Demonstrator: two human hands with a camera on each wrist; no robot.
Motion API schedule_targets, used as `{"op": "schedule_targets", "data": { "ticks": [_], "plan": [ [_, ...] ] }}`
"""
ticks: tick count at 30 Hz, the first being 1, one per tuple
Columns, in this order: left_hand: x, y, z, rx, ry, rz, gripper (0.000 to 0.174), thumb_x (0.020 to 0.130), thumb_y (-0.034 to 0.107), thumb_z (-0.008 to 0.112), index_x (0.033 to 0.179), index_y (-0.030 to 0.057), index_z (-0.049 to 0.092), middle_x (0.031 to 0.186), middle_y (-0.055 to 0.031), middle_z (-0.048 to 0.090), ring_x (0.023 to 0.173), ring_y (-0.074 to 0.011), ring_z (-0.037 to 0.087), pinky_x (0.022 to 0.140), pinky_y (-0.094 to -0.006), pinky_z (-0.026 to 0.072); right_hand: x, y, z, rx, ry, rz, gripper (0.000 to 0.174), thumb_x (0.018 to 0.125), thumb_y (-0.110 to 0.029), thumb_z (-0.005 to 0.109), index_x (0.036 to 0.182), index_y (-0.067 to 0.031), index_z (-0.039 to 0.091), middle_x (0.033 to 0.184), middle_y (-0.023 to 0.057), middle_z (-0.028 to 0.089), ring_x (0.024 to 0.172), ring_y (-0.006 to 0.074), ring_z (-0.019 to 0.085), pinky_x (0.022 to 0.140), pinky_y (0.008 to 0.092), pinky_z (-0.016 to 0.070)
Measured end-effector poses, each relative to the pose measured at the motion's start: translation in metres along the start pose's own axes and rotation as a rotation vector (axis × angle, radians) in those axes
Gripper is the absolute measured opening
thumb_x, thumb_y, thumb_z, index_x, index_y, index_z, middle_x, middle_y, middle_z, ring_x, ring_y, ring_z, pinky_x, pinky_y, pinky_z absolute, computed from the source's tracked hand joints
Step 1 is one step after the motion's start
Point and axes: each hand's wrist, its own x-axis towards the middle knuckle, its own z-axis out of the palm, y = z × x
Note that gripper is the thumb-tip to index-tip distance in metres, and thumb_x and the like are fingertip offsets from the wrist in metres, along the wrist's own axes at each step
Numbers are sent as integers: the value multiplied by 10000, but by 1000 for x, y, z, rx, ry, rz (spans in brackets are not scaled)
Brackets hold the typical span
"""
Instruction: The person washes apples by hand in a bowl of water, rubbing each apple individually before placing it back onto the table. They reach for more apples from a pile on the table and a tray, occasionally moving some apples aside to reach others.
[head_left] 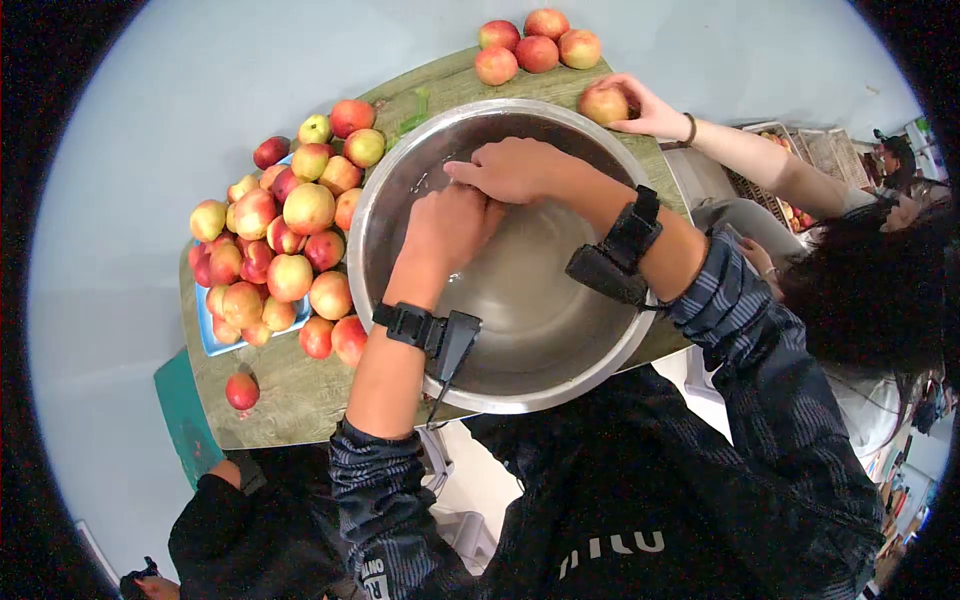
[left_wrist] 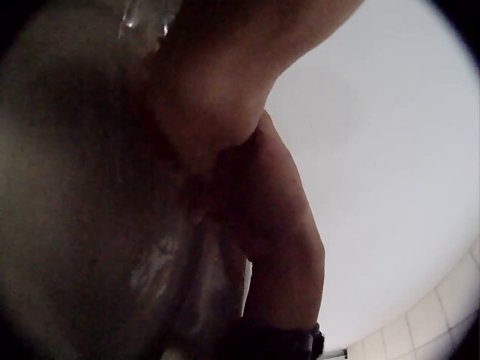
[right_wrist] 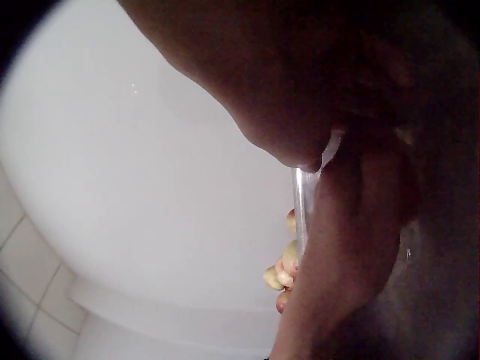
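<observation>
Both hands are together inside a wide steel basin of cloudy water. My left hand reaches in from the near side, its fingers largely covered by the other hand. My right hand comes across from the right, bent over the left hand's fingertips near the basin's far left wall. In the left wrist view, the left hand overlaps the right hand in shadow. The right wrist view has the left hand below the right. I cannot tell whether anything lies between them.
Left of the basin, many red-yellow nectarines heap on a blue tray. Several more nectarines sit at the table's far end. Another person's hand grips a nectarine beside the rim. Crates stand beyond.
</observation>
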Motion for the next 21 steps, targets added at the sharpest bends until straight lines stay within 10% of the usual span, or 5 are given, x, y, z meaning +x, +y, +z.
{"op": "schedule_targets", "data": {
  "ticks": [2,7,14,21],
  "plan": [
    [-2,0,-1,-53,65,-2,370,878,335,658,1108,46,635,1046,-202,669,949,-385,656,827,-479,547,3,6,7,-10,86,-79,765,981,-633,298,966,6,718,850,214,697,680,336,690,626,432,550],
    [1,-18,18,-200,295,177,554,736,217,797,1217,46,581,1197,-211,587,1108,-399,583,914,-457,522,-6,-4,0,55,55,24,816,976,-645,285,974,50,713,825,203,701,643,328,695,621,439,561],
    [-1,-16,15,-190,95,116,415,746,226,754,1104,48,646,1108,-226,645,1036,-390,619,881,-466,527,6,-3,17,0,85,-28,815,982,-639,288,881,55,703,715,207,674,585,335,681,597,393,568],
    [2,-14,6,59,75,-10,340,717,373,744,874,74,714,861,-170,707,809,-371,683,736,-472,565,26,0,43,656,-36,147,652,997,-561,361,923,11,665,805,154,663,624,275,671,575,395,558]
  ]
}}
